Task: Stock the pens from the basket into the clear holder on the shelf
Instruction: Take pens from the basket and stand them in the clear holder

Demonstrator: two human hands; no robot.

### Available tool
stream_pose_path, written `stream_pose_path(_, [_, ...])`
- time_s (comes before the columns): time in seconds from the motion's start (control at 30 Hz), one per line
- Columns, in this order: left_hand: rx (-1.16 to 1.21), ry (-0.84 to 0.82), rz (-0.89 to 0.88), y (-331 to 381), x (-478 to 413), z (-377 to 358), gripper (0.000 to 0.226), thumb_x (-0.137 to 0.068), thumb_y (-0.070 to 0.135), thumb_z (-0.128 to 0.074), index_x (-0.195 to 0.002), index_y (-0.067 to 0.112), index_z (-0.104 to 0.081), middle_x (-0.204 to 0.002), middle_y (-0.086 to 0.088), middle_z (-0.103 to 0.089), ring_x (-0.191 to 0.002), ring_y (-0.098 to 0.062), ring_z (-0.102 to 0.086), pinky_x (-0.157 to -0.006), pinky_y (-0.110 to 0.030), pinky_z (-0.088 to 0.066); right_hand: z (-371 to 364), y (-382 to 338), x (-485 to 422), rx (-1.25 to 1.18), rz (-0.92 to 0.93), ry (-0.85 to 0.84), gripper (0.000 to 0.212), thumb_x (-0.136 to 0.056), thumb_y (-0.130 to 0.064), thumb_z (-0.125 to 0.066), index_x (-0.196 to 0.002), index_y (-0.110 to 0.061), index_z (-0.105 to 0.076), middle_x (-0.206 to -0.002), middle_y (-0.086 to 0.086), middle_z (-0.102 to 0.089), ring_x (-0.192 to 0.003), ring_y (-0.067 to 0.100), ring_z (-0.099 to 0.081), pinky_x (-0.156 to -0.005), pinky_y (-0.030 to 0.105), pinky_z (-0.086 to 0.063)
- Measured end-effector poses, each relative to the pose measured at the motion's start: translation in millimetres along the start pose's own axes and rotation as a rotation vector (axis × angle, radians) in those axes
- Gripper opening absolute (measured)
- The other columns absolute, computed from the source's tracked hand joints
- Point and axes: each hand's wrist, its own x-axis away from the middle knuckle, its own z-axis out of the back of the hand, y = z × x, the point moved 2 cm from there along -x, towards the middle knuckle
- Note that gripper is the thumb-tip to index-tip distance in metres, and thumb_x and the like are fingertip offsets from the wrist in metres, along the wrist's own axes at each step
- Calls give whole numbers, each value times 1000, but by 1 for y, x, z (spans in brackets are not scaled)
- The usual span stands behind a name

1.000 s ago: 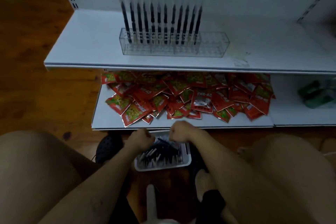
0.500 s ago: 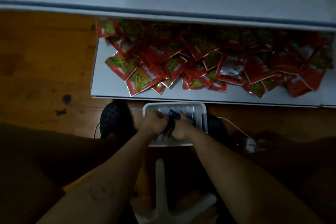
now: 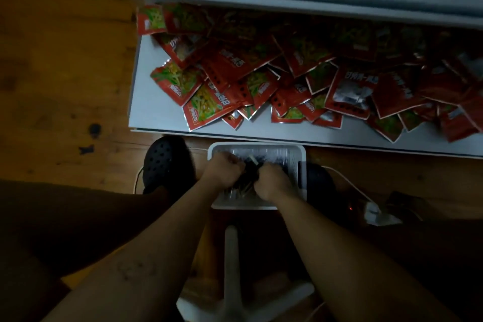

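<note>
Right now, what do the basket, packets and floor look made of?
Basket: probably plastic, white, matte; smooth moulded rounded rim. Packets: glossy printed film, perhaps foil-lined; silvery edges, creases. Floor: wood or wood-look boards, slight sheen; brown grain, dark knots.

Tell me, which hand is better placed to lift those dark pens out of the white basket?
Probably the right, though it is close. Both the left hand and the right hand grip the bundle of dark pens inside the white plastic basket; the right hand sits further in from the rim.
</note>
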Motion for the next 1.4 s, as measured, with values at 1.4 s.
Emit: stream_pose_path(1.4, [64, 844, -544, 217, 182, 214, 83, -73, 56, -74, -135, 11, -41, -137, -14, -39, -127, -34, -39, -105, -53, -35, 384, -46, 238, -639, 668, 1365, 13, -94, -19, -60, -105, -11, -59, -78, -9, -60, -65, 0, -55, -61, 4, -40])
